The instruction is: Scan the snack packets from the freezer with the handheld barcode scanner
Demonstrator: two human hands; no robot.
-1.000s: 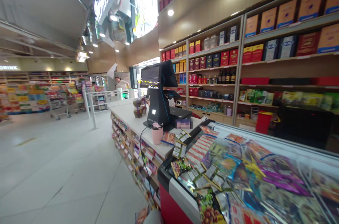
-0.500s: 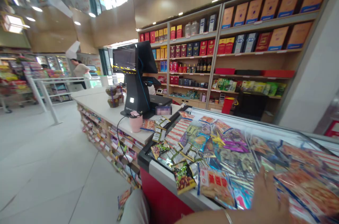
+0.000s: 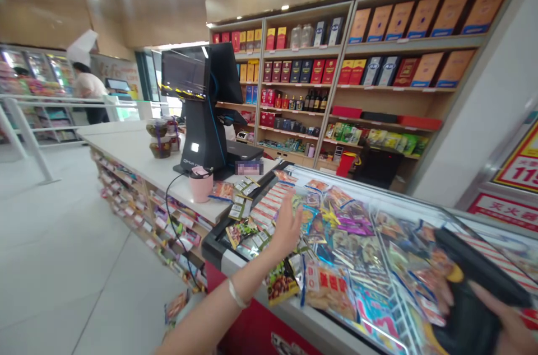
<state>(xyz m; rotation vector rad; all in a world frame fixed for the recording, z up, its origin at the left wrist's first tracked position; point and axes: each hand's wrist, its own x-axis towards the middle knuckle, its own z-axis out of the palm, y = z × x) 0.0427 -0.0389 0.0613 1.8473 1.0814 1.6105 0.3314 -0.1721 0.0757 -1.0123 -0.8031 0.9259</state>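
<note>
**Q:** Report the left hand.

**A:** I read the left hand as open. Its fingers are extended and loosely spread, with nothing between them. They hover over the snack packets that cover the top of the display case. I cannot tell whether the fingertips touch a packet. A bracelet sits on the wrist, behind the fingers.

**Q:** Report the right hand.

**A:** The right hand is closed on a black handheld device. The fingers wrap its lower body from the near side and the thumb lies along the top. The device is tilted, and its far end points across the packets towards the left fingers. The two hands are well apart.

**Q:** What lies around the left fingers?

**A:** Just beyond the fingertips are striped red-and-white packets. Directly below the palm is a packet printed with nuts, at the near rim of the case. Further out, past the rim, a pink cup stands on the white counter. The checkout terminal stands upright behind it.
</note>
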